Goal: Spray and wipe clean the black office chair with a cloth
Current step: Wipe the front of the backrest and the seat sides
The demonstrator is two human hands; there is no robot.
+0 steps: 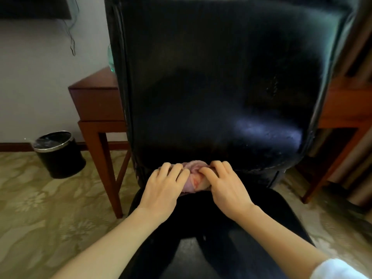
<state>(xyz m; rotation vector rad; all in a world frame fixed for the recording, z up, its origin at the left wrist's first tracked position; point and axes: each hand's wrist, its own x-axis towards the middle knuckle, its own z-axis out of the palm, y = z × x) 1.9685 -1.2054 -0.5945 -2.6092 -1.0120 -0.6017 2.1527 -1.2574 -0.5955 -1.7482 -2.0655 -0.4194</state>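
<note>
Black chair (221, 77) filled most of view, left edge overlapping wooden surface (96, 97), right edge close to more wood. Patterned carpet (40, 208) stretched at left, black bin (58, 154) standing on it near wall. Pink cloth (194, 177) sat bunched at chair's lower edge, gripped between left hand (163, 186) and right hand (227, 186), fingers of both curled into it (folds crumpled, reddish at centre). Leather looked glossy, scuffed along seams, pale sheen low right.

Bin (59, 154) left of chair (221, 77) (desk (96, 97) between).
</note>
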